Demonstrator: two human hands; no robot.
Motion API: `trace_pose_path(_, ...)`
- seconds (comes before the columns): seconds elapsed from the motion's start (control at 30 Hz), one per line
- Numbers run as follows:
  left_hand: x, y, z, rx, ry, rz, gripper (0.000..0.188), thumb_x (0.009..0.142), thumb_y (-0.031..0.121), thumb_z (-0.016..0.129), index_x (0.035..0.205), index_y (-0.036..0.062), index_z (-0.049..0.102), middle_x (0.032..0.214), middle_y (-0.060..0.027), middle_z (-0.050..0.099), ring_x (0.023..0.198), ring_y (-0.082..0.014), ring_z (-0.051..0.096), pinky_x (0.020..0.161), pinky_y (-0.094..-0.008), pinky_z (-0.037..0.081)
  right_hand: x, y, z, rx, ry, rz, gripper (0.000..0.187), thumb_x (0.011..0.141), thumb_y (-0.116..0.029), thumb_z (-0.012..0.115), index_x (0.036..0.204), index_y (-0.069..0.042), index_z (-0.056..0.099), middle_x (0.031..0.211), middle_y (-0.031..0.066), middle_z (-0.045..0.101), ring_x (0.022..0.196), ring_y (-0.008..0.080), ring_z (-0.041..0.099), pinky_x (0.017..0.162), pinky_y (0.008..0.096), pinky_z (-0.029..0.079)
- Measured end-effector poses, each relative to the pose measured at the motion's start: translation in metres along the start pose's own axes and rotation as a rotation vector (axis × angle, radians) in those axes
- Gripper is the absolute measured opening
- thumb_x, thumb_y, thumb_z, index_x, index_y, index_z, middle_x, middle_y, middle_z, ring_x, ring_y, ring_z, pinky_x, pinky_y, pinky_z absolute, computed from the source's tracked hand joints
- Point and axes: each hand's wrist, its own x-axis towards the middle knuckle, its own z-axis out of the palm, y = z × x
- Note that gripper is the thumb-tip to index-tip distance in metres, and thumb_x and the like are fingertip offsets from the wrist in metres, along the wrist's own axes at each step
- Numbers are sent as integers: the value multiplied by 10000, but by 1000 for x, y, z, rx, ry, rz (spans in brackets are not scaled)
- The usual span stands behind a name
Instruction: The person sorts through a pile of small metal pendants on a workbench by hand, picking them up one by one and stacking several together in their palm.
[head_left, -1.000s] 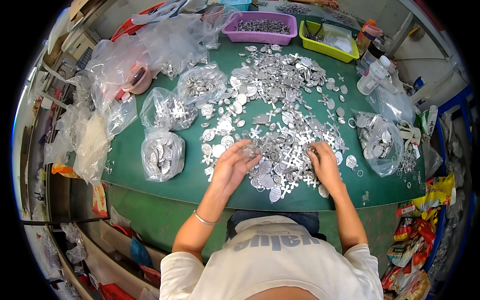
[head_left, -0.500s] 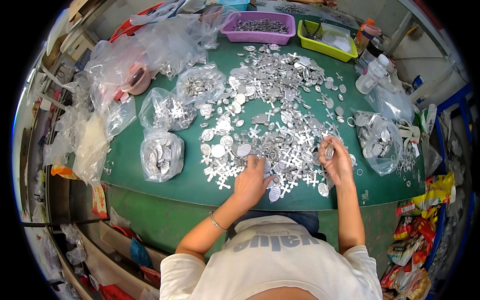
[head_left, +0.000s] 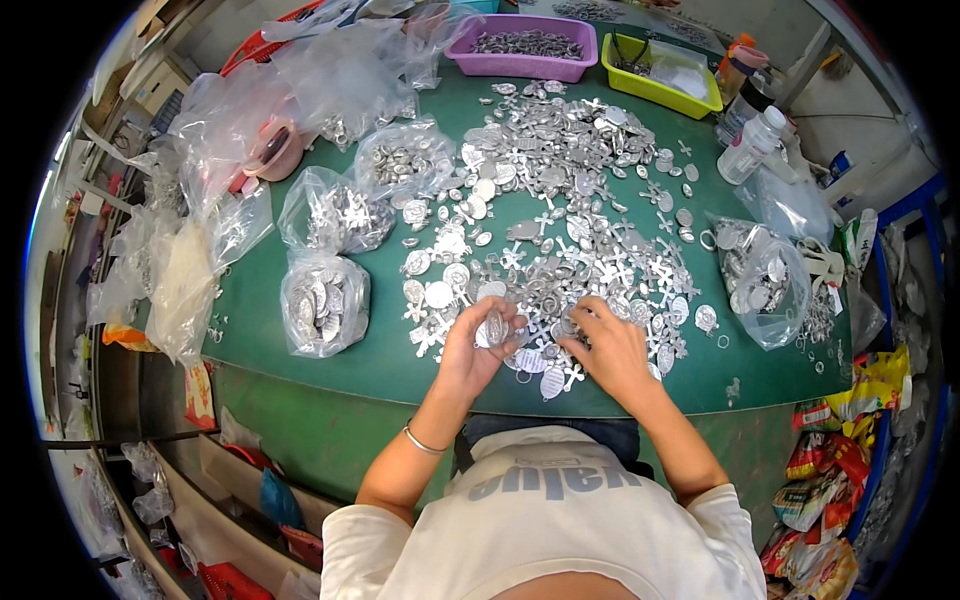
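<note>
Metal pendants [head_left: 620, 260], many of them silver crosses and oval medals, are spread over the green table in front of me. At the near edge of this spread my left hand [head_left: 468, 350] is turned palm up, its fingers curled around oval medals [head_left: 492, 329]. Beside it, to the right, my right hand [head_left: 612, 350] reaches palm down into the pieces. Its thumb and fingers are bent together at a small metal piece, mostly hidden by the fingers. Between the hands and nearer me lies a loose oval medal [head_left: 552, 382].
Clear bags of sorted pieces stand at left, including a bag of oval medals [head_left: 325, 305]. Another filled bag [head_left: 762, 280] is at right. Behind are a purple basin [head_left: 520, 64], a yellow-green tray [head_left: 660, 95] and a white bottle [head_left: 752, 146]. A pink cup [head_left: 280, 160] sits far left.
My right hand has moved left from the pile's right side, where it held up an oval medal. My left hand has turned from palm down to palm up and now holds medals.
</note>
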Motion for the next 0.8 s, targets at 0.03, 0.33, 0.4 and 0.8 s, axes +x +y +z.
trace_pose_path(0.03, -5, 2, 6, 29, 66, -23, 219, 898, 140, 508, 1079, 24, 550, 877, -34, 595, 735, -96, 544, 578, -242, 461, 0, -3, 2, -73, -70, -4, 240, 733, -210, 693, 873, -42, 595, 950, 56, 552, 592, 274, 600, 497, 389, 455)
trace_pose_path(0.33, -35, -21, 6, 1789, 37, 496, 373, 706, 199, 725, 1023, 62, 583, 854, -123, 564, 699, -321, 576, 592, -369, 459, 8, 12, 11, -155, 3, -148, 109, 762, -135, 604, 798, -42, 561, 827, 84, 534, 571, 246, 594, 464, 360, 465)
trace_pose_path(0.4, -34, -21, 9, 1859, 24, 438, 379, 704, 212, 727, 1022, 68, 581, 875, -118, 566, 706, -316, 586, 588, -378, 461, 8, 12, 13, -172, 59, -184, 105, 760, -130, 602, 800, -42, 561, 818, 82, 533, 570, 236, 595, 460, 359, 464)
trace_pose_path(0.8, -25, -15, 1, 1085, -84, 42, 212, 781, 160, 681, 869, 50, 524, 763, -48, 543, 590, -185, 507, 490, -285, 382, 17, 33, 4, 19, 278, -86, 104, 816, -123, 602, 802, -20, 597, 804, 84, 581, 586, 209, 590, 460, 317, 448)
